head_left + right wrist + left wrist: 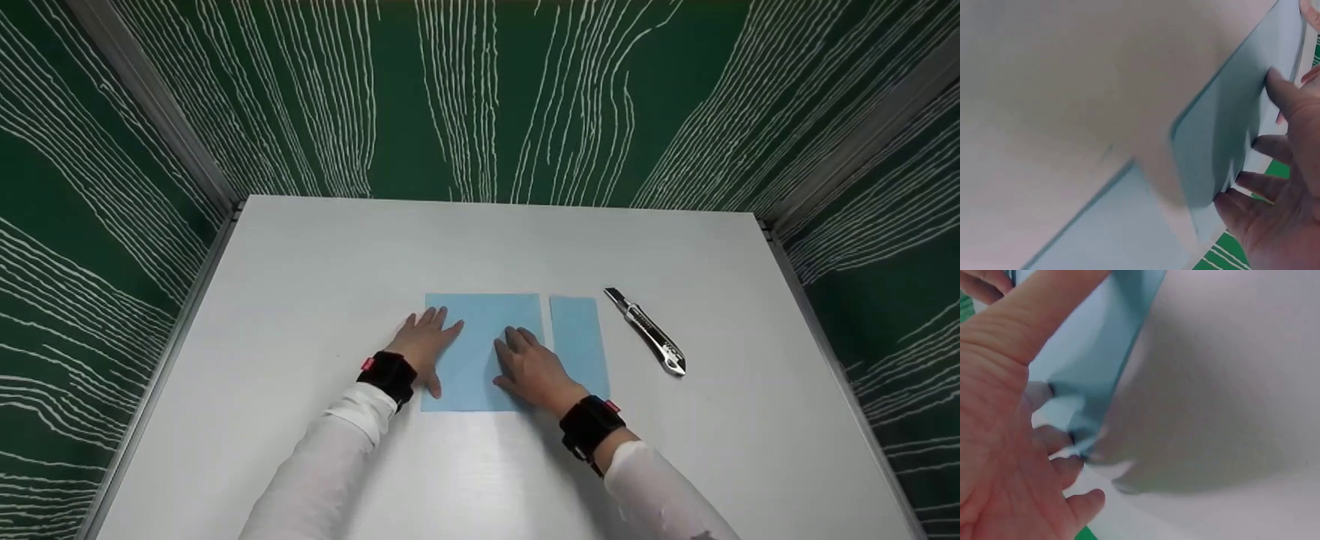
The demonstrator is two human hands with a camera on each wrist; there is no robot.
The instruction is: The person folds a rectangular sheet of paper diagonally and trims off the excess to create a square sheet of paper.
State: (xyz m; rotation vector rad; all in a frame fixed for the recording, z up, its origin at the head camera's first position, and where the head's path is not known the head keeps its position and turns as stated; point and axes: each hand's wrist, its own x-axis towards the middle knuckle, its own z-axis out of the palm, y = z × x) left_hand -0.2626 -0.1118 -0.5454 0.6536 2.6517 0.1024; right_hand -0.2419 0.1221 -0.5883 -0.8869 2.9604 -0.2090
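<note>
A light-blue square sheet [476, 375] lies flat on the white table. My left hand [421, 346] rests across its left edge with fingers spread, the thumb near the lower left corner. On the right half of the sheet, my right hand [536, 373] presses down with its fingertips. The right wrist view shows those fingertips touching the blue sheet [1207, 146]. A narrow blue strip [579, 337] lies just right of the square, with a thin gap between them. Neither hand holds anything. The right hand and wrist hide part of the square's lower right corner.
A utility knife [646, 331] with its blade out lies right of the strip, tip pointing up and left. The white table [337, 255] ends at green walls [397, 112] with white wavy lines. Grey metal posts [157, 97] stand at the back corners.
</note>
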